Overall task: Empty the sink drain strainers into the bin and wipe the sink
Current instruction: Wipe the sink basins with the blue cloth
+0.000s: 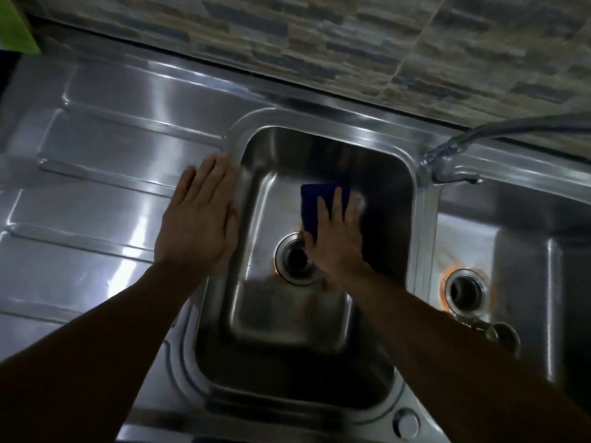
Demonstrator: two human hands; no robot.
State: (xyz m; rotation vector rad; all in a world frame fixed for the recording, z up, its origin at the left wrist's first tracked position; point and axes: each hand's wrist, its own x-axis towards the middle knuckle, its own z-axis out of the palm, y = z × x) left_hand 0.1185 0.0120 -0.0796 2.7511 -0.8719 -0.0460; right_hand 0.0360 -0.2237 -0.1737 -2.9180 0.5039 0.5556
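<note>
Stainless double sink [323, 145] under a stone-pattern tiled wall [351, 43], dimly lit; our left hand [200, 219] lies flat, fingers together, on the drainboard [96, 174] at the basin rim. Our right hand [335, 241], fingers spread, presses a dark blue cloth [315, 199] onto the basin floor just beside the open drain [295, 260]. Motion blur softens the cloth edges, and we cannot make out the small round item [505, 337] near the right basin's drain [465, 290].

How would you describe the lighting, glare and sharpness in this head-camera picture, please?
Head view: dim overall, forearms nearly black; bright glare streaks on the draining board; right hand and blue cloth smeared by motion blur; wide-angle lens bends the wall tiles.
</note>
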